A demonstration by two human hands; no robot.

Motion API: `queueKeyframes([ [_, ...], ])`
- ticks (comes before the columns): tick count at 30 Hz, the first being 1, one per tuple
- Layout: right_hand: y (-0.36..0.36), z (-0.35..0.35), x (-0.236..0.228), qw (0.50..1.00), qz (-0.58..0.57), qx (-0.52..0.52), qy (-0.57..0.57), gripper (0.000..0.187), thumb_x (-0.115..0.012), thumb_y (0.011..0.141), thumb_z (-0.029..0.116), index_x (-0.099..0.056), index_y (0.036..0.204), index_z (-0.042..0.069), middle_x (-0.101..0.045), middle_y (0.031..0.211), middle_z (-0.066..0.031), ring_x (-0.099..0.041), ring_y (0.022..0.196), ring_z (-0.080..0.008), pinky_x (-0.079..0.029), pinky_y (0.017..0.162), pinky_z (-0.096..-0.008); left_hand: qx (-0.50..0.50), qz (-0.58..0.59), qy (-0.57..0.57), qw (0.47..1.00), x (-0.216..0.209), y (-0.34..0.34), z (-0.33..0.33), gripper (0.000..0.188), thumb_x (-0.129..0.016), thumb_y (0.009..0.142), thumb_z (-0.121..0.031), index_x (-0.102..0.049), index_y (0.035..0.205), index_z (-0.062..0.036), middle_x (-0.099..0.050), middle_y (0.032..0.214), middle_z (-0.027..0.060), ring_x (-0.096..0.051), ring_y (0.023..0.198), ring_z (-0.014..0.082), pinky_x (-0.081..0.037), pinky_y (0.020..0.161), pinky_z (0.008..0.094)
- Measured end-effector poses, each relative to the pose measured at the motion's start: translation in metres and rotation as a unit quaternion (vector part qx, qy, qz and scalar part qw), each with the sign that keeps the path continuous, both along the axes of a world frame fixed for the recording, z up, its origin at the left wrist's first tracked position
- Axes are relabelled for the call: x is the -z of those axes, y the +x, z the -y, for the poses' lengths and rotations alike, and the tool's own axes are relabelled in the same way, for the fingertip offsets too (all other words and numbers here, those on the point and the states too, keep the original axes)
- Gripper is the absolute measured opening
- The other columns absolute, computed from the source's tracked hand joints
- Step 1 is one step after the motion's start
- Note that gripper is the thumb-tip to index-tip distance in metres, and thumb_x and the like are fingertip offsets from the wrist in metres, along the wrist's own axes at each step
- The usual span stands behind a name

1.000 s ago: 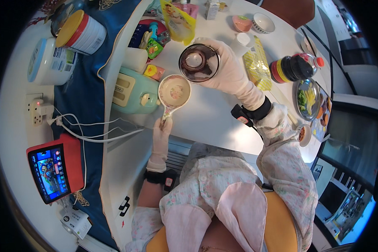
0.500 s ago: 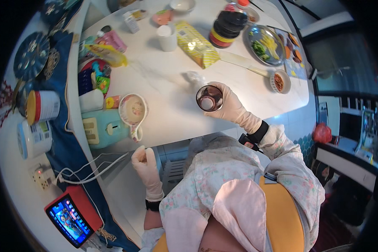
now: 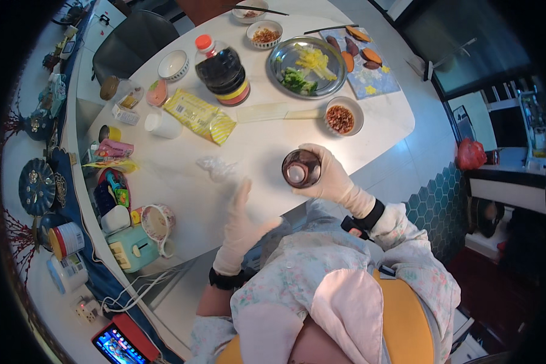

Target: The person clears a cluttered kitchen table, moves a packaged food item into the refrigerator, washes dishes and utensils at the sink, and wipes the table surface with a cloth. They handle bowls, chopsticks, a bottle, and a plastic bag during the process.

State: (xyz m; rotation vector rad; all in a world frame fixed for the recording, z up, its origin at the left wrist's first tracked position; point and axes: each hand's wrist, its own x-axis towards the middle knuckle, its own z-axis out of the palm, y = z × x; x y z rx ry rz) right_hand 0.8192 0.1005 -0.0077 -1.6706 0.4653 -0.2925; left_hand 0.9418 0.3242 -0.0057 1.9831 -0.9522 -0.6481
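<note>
A brown-tinted, see-through glass [image 3: 301, 168] with a round rim is in the right hand [image 3: 338, 182], fingers curled around its side. The left hand [image 3: 244, 233] is open, thumb spread. Beyond the right hand, a bowl [image 3: 358, 111] holds red flakes [image 3: 340, 120]; farther, a metal tray [image 3: 280, 68] bears chopped green and yellow pieces [image 3: 315, 63]. Beyond the left hand lies a printed yellow packet [image 3: 199, 116].

The left hand [image 3: 241, 232] is blurred, the tablet [image 3: 120, 344] cut by the lower edge, the crumpled scrap [image 3: 217, 167], perhaps plastic, indistinct.
</note>
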Motion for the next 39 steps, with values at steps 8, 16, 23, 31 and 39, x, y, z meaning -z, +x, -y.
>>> queueKeyframes([
  [8,-0.027,0.071,-0.026,0.989,0.007,-0.116,0.088,0.088,-0.089,0.058,0.02,-0.039,0.128,0.003,-0.054,0.118,-0.0085,-0.053,0.11,-0.0168,-0.043,0.098,-0.032,0.048,-0.141,-0.105,0.983,-0.005,-0.052,0.129,0.116,-0.09,0.059,-0.02,-0.015,0.146,-0.0029,-0.039,0.141,0.0152,-0.041,0.129,0.025,-0.035,0.107,0.0385],
  [16,-0.01,0.091,-0.038,0.981,0.003,-0.161,0.108,0.083,-0.089,0.06,0.021,-0.041,0.125,0.002,-0.054,0.116,-0.0085,-0.054,0.109,-0.0169,-0.044,0.096,-0.0312,-0.063,-0.176,-0.196,0.963,0.007,-0.061,0.16,0.096,-0.086,0.063,-0.011,-0.029,0.141,-0.0047,-0.049,0.13,0.0107,-0.05,0.119,0.0209,-0.041,0.102,0.0357],
  [23,0.061,0.132,-0.051,0.958,-0.021,-0.273,-0.079,0.072,-0.084,0.067,0.031,-0.05,0.123,0.0,-0.061,0.11,-0.0105,-0.059,0.102,-0.0165,-0.047,0.091,-0.0317,-0.11,-0.157,-0.155,0.969,0.012,-0.018,0.148,0.084,-0.083,0.064,-0.004,-0.038,0.135,-0.0051,-0.053,0.123,0.0096,-0.053,0.114,0.0197,-0.043,0.099,0.0343],
  [31,0.319,0.286,0.016,0.89,-0.107,0.037,-0.441,0.039,-0.058,0.087,0.034,-0.062,0.112,0.004,-0.066,0.096,-0.0222,-0.064,0.092,-0.037,-0.049,0.082,-0.0434,-0.151,-0.116,-0.089,0.978,0.033,0.047,0.095,0.079,-0.083,0.064,-0.005,-0.041,0.132,-0.0021,-0.054,0.122,0.0108,-0.054,0.112,0.0191,-0.044,0.097,0.0322],
  [39,0.482,0.361,0.111,0.957,-0.024,0.033,-0.288,0.022,-0.057,0.083,0.023,-0.069,0.092,0.006,-0.067,0.094,-0.0204,-0.064,0.09,-0.0366,-0.051,0.077,-0.0434,-0.178,-0.172,-0.093,0.964,0.058,0.083,0.075,0.078,-0.082,0.066,-0.006,-0.041,0.133,-0.0045,-0.057,0.118,0.01,-0.055,0.109,0.0192,-0.043,0.097,0.0318],
])
